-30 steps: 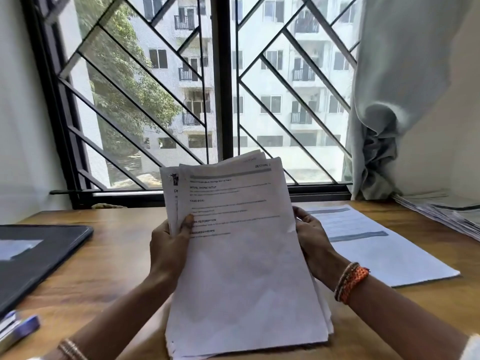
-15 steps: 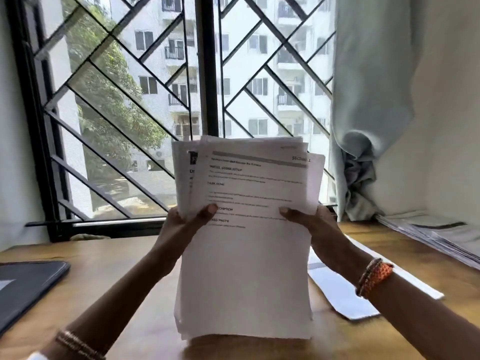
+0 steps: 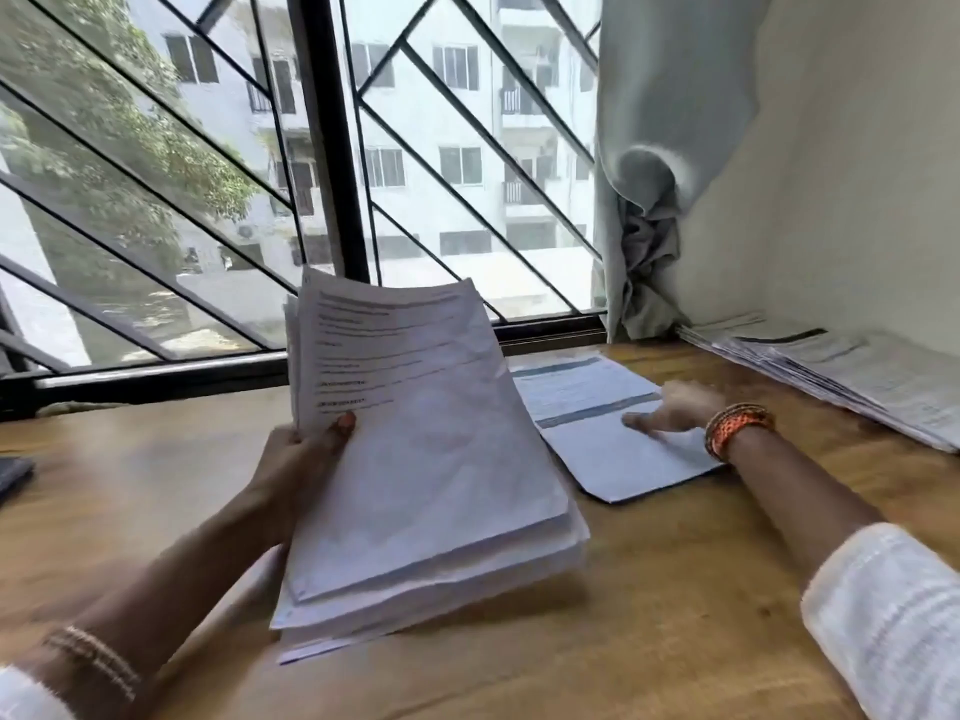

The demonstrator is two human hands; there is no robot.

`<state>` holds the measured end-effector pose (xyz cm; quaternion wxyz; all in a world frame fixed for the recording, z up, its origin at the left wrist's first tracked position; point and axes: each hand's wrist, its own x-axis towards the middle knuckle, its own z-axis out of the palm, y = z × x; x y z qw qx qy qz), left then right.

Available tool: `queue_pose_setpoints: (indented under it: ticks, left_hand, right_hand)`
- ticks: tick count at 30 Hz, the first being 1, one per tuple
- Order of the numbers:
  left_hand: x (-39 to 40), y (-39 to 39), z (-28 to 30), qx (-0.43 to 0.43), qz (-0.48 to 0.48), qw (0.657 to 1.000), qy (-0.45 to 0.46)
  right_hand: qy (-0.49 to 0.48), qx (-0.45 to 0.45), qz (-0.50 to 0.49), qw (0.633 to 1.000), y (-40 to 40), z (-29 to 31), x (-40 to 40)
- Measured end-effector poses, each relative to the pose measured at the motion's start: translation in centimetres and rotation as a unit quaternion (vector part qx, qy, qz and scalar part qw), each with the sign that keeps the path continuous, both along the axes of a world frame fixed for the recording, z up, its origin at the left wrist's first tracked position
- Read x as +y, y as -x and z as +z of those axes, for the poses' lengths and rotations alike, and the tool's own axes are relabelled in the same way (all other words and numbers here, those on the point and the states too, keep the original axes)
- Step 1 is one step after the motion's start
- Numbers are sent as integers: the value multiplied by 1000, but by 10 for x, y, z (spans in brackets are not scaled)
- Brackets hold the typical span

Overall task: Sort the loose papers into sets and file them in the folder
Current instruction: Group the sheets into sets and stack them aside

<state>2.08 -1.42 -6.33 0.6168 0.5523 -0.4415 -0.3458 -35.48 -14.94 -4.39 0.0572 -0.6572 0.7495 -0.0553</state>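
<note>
Papers (image 3: 431, 444) (crumpled, uneven) in left hand (image 3: 296, 459).

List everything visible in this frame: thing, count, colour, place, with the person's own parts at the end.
paper stack: one, white, printed, held tilted above the desk, centre
flat sheets: one small pile, white with blue bands, on the desk right of centre
spread papers: one fanned pile, grey-white, far right by the wall
desk: one, brown wood
dark flat object: one, left edge, mostly cut off
window grille: one, black, behind the desk
curtain: one, pale grey, bunched at right
left hand: grips the paper stack's left edge
right hand: blurred, fingers straight, on the flat sheets
</note>
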Motion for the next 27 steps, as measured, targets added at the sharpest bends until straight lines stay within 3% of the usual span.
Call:
queue_pose_setpoints:
  ticks: [3,6,9,12,18,27]
  left_hand:
    - [-2,2,-9,6,16,1000,7]
    - [-3,-1,-10,30,26,999,22]
    - [-4,-3,-7,55,13,998,42]
    - [-6,-3,3,91,-2,994,66]
    - [-3,-6,14,126,-12,983,136]
    - [3,2,13,117,-28,980,161]
  right_hand:
    - [22,-77,-13,997,6,-9,-4]
    - [54,-240,-22,969,12,-11,-7]
    - [50,-442,69,893,3,-10,8]
    - [89,-556,173,808,-23,-3,28]
    - [171,-644,266,697,-68,15,51]
    - [147,-671,296,664,-86,2,58]
